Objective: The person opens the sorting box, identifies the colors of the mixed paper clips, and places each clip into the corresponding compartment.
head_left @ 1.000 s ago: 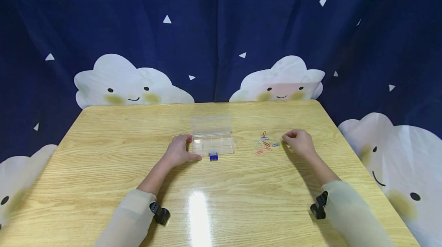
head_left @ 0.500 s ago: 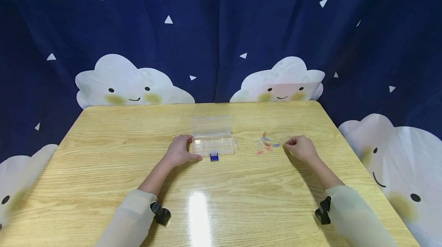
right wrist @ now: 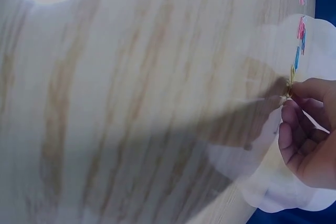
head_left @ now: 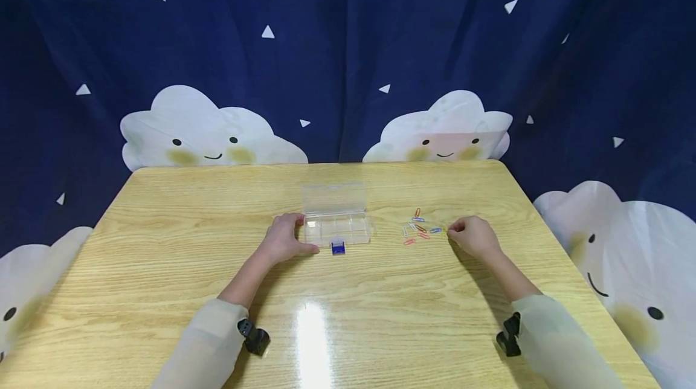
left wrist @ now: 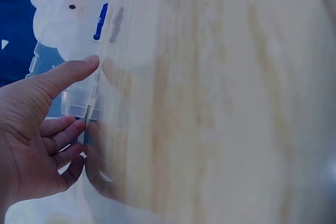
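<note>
A clear plastic compartment box (head_left: 339,229) lies mid-table with its lid (head_left: 333,197) folded back and a blue latch (head_left: 337,247) at its front. My left hand (head_left: 301,233) grips the box's left end, thumb along the front edge and fingers at the back corner; the left wrist view shows the hand (left wrist: 86,95) against the box wall (left wrist: 71,98). Several coloured paper clips (head_left: 417,229) lie scattered to the right of the box. My right hand (head_left: 450,231) rests at the pile's right edge and pinches a yellow clip (right wrist: 291,77) against the table.
The light wooden table (head_left: 348,316) has a glossy glare spot near its front. A dark blue curtain with white cloud faces (head_left: 212,135) hangs close behind and beside it. Black wrist mounts (head_left: 252,337) sit on both sleeves.
My right hand has slid slightly nearer and lower, down to the right edge of the clip pile. My left hand and the box have stayed put.
</note>
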The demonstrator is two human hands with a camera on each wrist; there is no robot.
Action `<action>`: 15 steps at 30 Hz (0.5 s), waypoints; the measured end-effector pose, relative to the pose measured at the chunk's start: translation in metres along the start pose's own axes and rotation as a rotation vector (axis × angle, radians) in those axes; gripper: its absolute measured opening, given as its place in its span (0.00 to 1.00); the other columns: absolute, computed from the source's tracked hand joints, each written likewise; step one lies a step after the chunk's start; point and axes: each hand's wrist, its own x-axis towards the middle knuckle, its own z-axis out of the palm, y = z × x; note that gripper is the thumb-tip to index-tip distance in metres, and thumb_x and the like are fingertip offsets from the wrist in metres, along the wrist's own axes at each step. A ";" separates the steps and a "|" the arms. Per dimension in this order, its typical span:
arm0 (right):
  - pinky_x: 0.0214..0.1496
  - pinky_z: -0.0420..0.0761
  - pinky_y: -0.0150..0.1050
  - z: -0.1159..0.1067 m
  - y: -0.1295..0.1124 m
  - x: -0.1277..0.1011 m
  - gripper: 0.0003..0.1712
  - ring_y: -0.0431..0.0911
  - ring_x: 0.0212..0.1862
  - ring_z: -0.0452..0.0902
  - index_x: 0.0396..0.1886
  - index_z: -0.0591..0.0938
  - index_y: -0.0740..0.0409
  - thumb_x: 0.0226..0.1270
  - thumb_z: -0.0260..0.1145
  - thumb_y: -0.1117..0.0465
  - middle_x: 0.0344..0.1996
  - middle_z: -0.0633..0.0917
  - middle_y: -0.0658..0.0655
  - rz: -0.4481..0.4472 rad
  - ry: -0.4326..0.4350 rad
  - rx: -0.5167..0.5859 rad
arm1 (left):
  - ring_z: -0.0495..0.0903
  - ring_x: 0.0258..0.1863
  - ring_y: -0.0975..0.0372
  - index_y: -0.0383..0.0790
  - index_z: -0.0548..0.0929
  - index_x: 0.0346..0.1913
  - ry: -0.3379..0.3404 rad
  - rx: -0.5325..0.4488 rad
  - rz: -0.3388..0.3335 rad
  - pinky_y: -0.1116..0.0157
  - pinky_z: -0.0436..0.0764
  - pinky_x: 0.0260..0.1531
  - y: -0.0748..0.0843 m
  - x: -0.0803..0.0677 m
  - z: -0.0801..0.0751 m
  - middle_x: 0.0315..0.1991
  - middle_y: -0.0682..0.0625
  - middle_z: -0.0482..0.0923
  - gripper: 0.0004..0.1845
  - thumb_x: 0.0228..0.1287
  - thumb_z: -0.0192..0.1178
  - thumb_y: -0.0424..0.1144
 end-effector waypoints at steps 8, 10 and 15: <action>0.29 0.73 0.37 -0.001 0.004 0.002 0.13 0.47 0.29 0.76 0.37 0.84 0.65 0.65 0.59 0.60 0.31 0.85 0.61 -0.031 0.026 0.027 | 0.65 0.61 0.46 0.30 0.67 0.64 0.000 -0.004 0.000 0.49 0.64 0.62 0.000 0.001 0.000 0.57 0.40 0.73 0.47 0.42 0.74 0.50; 0.28 0.72 0.36 -0.002 0.005 0.003 0.13 0.47 0.30 0.76 0.38 0.84 0.65 0.65 0.59 0.59 0.31 0.85 0.61 -0.032 0.038 0.049 | 0.65 0.60 0.47 0.30 0.66 0.64 0.001 0.001 0.003 0.49 0.64 0.62 0.000 0.001 0.000 0.57 0.40 0.73 0.47 0.42 0.74 0.50; 0.28 0.73 0.35 -0.007 0.006 0.004 0.14 0.46 0.30 0.77 0.40 0.83 0.66 0.66 0.58 0.59 0.32 0.85 0.62 -0.019 0.043 0.124 | 0.66 0.60 0.46 0.30 0.66 0.64 0.001 0.010 0.007 0.49 0.65 0.62 -0.001 0.001 0.000 0.57 0.40 0.73 0.47 0.43 0.74 0.51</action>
